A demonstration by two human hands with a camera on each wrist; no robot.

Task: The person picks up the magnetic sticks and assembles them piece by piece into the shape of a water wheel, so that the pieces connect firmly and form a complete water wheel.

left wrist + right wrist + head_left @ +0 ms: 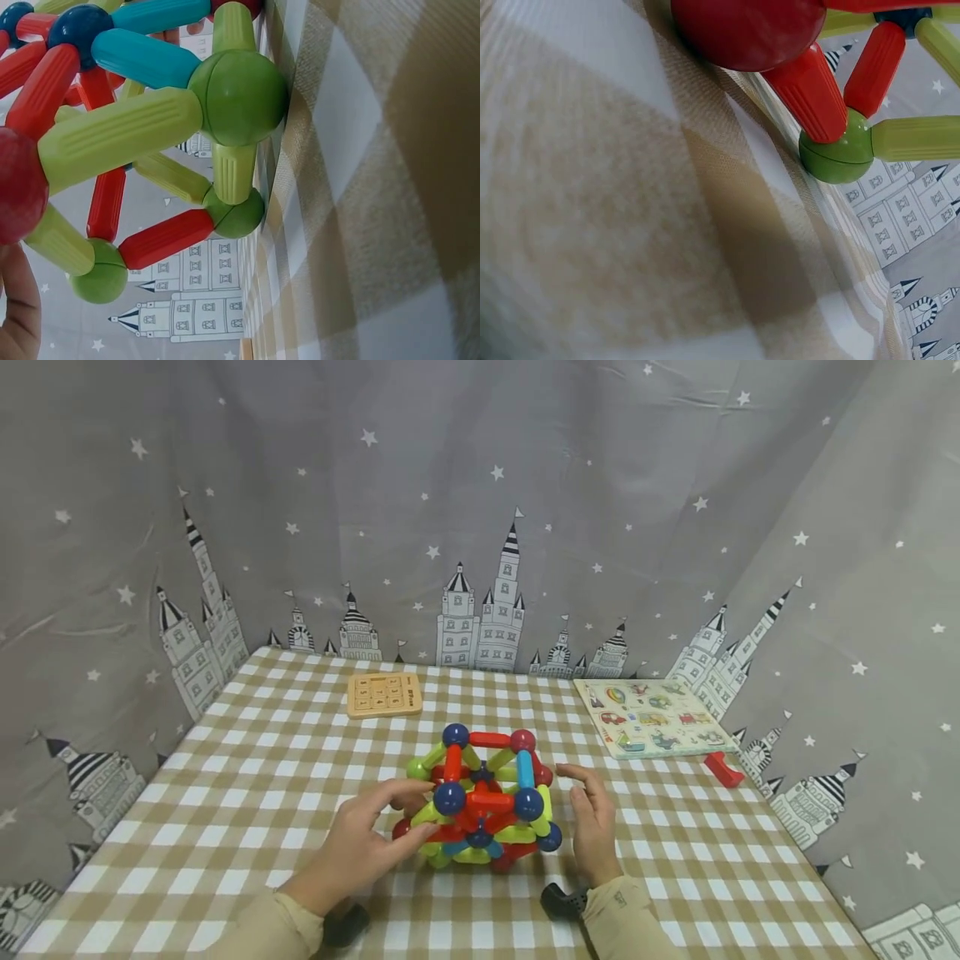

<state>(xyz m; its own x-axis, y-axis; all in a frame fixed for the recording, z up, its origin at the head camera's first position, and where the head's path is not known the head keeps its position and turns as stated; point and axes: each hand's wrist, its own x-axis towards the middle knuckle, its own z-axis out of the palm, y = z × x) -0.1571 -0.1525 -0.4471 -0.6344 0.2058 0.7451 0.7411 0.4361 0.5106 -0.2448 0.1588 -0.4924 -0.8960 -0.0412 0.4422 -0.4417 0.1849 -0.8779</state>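
A magnetic ball-and-rod structure in red, blue, green and yellow stands on the checked cloth in front of me. At its left side, my left hand holds it, thumb in front and fingers reaching round behind. In the left wrist view a finger meets a red ball. To the right of the structure, my right hand has its fingers loosely bent, with a small gap to the nearest balls. Lower balls, such as the green ball, sit at cloth level in the right wrist view.
A wooden number slide puzzle lies at the back left of the table. At the back right is a picture puzzle board, with a red block near its front corner. A grey castle-print curtain hangs behind the table.
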